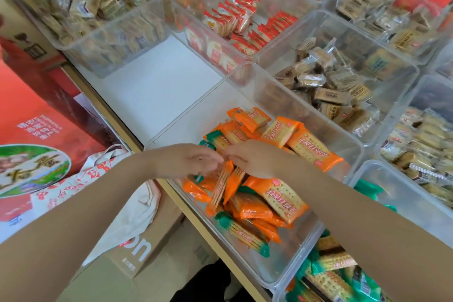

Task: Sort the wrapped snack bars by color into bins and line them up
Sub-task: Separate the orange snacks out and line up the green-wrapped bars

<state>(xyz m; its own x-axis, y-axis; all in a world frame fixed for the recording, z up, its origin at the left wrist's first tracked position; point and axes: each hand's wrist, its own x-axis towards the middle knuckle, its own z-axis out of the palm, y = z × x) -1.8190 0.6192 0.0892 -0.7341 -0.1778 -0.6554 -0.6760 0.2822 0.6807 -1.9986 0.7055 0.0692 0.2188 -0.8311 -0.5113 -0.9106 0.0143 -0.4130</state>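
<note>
Head view: both hands are meeting over the near bin (255,95). The left hand (188,159) and right hand (255,157) are pinching upright orange bars (226,185) between them, fingers curled. The bars are probably light, crinkly and slippery, with brittle crackers inside; gripping the flat faces is advisable. Green bars (242,234) are lying mixed among the orange. Neighbouring bins are holding red packs (235,19) and brown packs (328,81).

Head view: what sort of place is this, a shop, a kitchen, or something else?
Probably a shop's bulk-snack counter or stockroom. Many clear plastic bins sit side by side on a shelf, each holding wrapped snacks such as orange bars, and cardboard boxes stand below.
</note>
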